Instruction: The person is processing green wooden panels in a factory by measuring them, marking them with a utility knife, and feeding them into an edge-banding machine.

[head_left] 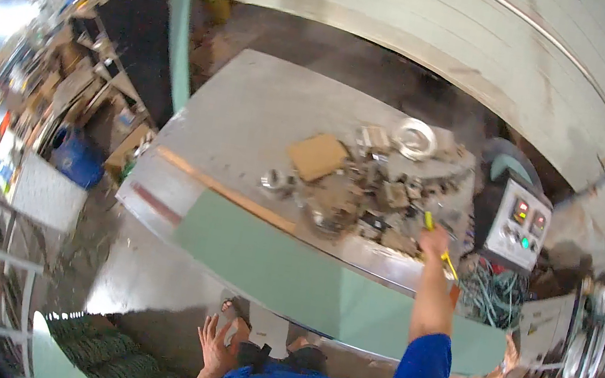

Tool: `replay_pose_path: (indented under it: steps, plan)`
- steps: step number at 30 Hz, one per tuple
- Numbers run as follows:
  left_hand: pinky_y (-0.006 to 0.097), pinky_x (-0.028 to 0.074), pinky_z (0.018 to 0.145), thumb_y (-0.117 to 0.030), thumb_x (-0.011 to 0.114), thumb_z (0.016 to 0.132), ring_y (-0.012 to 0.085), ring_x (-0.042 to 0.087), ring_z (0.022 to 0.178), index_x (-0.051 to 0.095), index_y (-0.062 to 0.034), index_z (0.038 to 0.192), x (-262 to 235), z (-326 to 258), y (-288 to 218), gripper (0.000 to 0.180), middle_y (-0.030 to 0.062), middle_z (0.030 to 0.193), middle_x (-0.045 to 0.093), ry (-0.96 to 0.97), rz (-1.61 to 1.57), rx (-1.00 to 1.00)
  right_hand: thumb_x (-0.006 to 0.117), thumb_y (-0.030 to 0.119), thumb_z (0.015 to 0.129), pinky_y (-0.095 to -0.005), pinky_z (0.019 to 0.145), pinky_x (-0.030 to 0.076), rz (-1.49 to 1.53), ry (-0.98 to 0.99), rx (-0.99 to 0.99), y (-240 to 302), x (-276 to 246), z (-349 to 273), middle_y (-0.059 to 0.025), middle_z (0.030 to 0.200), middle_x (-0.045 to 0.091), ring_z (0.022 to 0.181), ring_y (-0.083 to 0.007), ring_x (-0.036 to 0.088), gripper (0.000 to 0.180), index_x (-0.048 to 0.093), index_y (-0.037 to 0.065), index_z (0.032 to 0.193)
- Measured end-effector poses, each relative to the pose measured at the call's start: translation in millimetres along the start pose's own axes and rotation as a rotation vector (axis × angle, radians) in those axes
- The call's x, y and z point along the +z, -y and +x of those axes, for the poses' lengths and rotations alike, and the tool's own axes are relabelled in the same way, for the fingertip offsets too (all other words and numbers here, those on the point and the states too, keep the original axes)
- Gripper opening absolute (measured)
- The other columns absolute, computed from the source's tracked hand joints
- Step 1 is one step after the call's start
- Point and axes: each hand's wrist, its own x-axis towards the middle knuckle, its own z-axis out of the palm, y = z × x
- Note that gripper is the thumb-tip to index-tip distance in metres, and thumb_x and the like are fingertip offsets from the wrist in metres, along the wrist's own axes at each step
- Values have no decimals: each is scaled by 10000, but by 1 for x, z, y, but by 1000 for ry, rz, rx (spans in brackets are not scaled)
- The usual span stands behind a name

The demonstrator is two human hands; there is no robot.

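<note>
Clock read off mid-view, 12 = far side from worker. Blue drum [77, 162] at 9, beside a white-sided bin [44, 193], shelving clutter behind. Grey metal table [229, 104] spans the middle; wood strip [224, 189] along its near L part, approx. 9. L hand [216, 348] at 7, low, nr worker's body, just short of the green panel; fingers spread apart, nothing seen in them. Green panel [282, 272] at 6, long, lies along near edge of table. Tan board [317, 156] at 12, flat, touching a heap of grimy small parts [395, 195] that runs to 3. Silvery ring [414, 139] at 2, far edge of heap. R hand [435, 242] btwn 3 & 4, arm reaching across green panel; fingers clamped on yellow tool [429, 221], which is at near R side of heap; yellow shows both above & below the fist. Tangle of green strapping [494, 292] nr 4, off table's R end. Control box [520, 225] at 3, just above tangle, lit displays + green light.
</note>
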Motion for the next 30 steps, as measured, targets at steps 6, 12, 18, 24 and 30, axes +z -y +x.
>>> replay_pose_path:
  steps: [6, 12, 18, 24, 30]
  plan:
    - [607, 298, 1145, -224, 706, 883, 426, 374, 1412, 634, -125, 1259, -39, 32, 80, 396, 202, 1476, 462, -112, -60, -103, 602, 309, 982, -273, 444, 448, 1153, -107, 26, 61, -22, -91, -15, 793, 574, 547, -124, 553, 216, 553, 115, 1061]
    - [496, 423, 1076, -184, 691, 876, 426, 487, 1301, 649, -105, 1234, -122, 161, 122, 370, 187, 1420, 523, -81, -224, 154, 561, 292, 1039, -258, 511, 467, 1719, 287, 241, 151, -3, -260, -46, 846, 623, 609, -135, 590, 241, 574, 77, 1148]
    - [478, 452, 1032, -131, 683, 857, 383, 547, 1240, 648, -92, 1211, -184, 268, 131, 357, 163, 1370, 569, -173, -229, 263, 492, 355, 1068, -243, 428, 393, 950, 738, -363, 386, -11, -343, -15, 655, 557, 466, -93, 507, 343, 594, 28, 1064]
    - [461, 497, 981, -94, 686, 851, 391, 594, 1172, 643, -72, 1207, -208, 317, 143, 359, 171, 1297, 617, -250, -299, 273, 463, 393, 1071, -239, 431, 390, 1150, 985, -218, 484, 48, -322, -25, 718, 608, 475, -71, 498, 389, 615, 37, 1114]
    - [461, 487, 994, -145, 688, 874, 389, 581, 1194, 626, -76, 1241, -214, 371, 160, 378, 183, 1301, 606, -114, -311, 213, 544, 354, 1022, -377, 818, 533, 706, 348, -800, 569, 134, -308, -138, 997, 715, 933, -283, 686, 427, 595, 68, 1335]
